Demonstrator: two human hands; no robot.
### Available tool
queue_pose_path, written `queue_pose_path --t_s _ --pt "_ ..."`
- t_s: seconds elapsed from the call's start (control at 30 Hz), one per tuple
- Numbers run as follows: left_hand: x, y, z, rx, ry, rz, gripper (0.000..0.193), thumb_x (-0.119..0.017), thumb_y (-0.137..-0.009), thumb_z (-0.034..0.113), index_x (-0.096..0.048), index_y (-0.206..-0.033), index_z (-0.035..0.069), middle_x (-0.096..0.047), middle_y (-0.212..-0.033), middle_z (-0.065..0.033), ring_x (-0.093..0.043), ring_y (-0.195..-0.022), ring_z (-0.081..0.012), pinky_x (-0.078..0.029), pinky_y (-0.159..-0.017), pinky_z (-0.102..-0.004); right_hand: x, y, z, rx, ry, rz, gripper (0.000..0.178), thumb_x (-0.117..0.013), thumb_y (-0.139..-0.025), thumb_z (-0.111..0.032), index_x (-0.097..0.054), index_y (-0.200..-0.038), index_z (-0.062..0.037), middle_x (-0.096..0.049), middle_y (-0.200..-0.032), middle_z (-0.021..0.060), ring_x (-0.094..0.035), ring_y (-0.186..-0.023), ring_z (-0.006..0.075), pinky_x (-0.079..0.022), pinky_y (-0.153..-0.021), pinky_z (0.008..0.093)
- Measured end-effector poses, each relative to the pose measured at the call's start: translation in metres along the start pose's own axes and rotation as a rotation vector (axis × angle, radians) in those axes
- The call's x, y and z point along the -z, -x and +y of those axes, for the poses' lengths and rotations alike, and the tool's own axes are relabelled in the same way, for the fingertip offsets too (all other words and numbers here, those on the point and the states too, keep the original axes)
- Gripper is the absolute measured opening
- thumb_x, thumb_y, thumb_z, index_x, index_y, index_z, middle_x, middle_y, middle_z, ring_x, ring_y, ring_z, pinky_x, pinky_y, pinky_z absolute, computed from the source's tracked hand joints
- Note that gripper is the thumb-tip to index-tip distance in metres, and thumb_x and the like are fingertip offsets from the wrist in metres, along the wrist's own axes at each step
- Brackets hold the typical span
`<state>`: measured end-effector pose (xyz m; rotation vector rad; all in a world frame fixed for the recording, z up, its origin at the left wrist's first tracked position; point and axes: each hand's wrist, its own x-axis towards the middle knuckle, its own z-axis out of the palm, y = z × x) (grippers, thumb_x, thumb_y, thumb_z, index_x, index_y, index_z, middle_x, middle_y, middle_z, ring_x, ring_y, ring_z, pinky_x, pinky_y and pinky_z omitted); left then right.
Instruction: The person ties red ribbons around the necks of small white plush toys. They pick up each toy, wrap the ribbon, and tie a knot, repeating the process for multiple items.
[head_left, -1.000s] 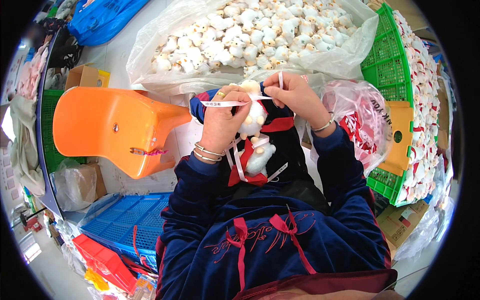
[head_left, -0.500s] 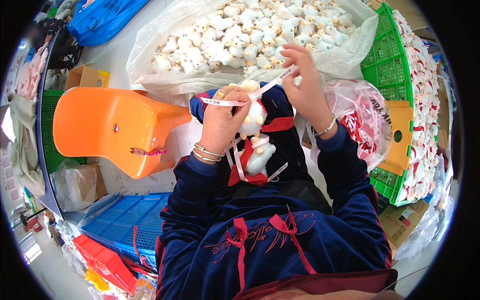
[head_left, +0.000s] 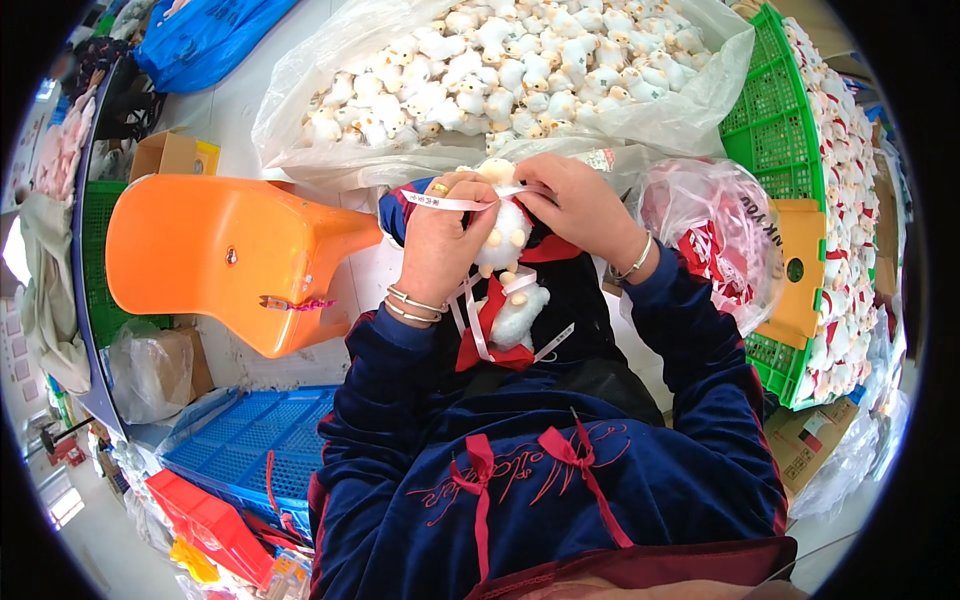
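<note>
A small white plush animal [head_left: 503, 238] hangs upright above my lap, with a pale pink printed ribbon [head_left: 447, 203] at its neck. My left hand [head_left: 440, 240] is closed, pinching the ribbon at the neck; one ribbon end crosses over its fingers. On the neck's other side my right hand [head_left: 580, 205] is closed on the ribbon too, its thumb and fingertips close to the left ones. Some of the ribbon is hidden behind the fingers. A second plush animal [head_left: 518, 312] lies on my lap, with red cloth [head_left: 475, 352] and ribbon around it.
Ahead lies a clear plastic bag [head_left: 300, 150] heaped with white plush animals. An orange chair [head_left: 200, 250] stands at left, above a blue crate [head_left: 260, 440]. To the right are a bag of ribbons and red pieces [head_left: 715, 235] and a green crate [head_left: 770, 120] beside dressed plush animals.
My right hand has come down and left to the plush animal's neck, bringing the stretched ribbon end in with it. My left hand stays in place.
</note>
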<state>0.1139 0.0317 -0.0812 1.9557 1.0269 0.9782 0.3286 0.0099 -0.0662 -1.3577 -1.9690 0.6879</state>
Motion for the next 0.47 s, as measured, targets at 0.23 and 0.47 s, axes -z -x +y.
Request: queue_pose_path --t_s 0.23,0.47 --pt "0.000 -0.003 0.001 -0.076 -0.079 -0.023 0.012 -0.075 -0.085 0.007 -0.068 -0.096 0.007 -0.069 -0.105 -0.0140 -0.065 -0.097 -0.0341 -0.054 -0.081 -0.0406 0.013 -0.030 -0.005 -0.062 -0.087 -0.039 0.026 -0.065 -0.093 -0.023 -0.067 -0.089 0.0026 -0.063 -0.075 0.0219 -0.062 -0.071 0.0390 -0.049 -0.064 0.0425" --pt "-0.002 -0.001 0.005 -0.002 -0.110 -0.008 0.014 -0.075 -0.085 0.007 -0.066 -0.095 0.004 -0.069 -0.107 -0.0148 -0.066 -0.099 -0.0361 -0.054 -0.081 -0.0422 0.016 -0.045 -0.020 -0.129 -0.137 -0.139 0.032 -0.060 -0.096 -0.026 -0.066 -0.087 0.0037 -0.063 -0.075 0.0241 -0.059 -0.068 0.0389 -0.046 -0.062 0.0435"
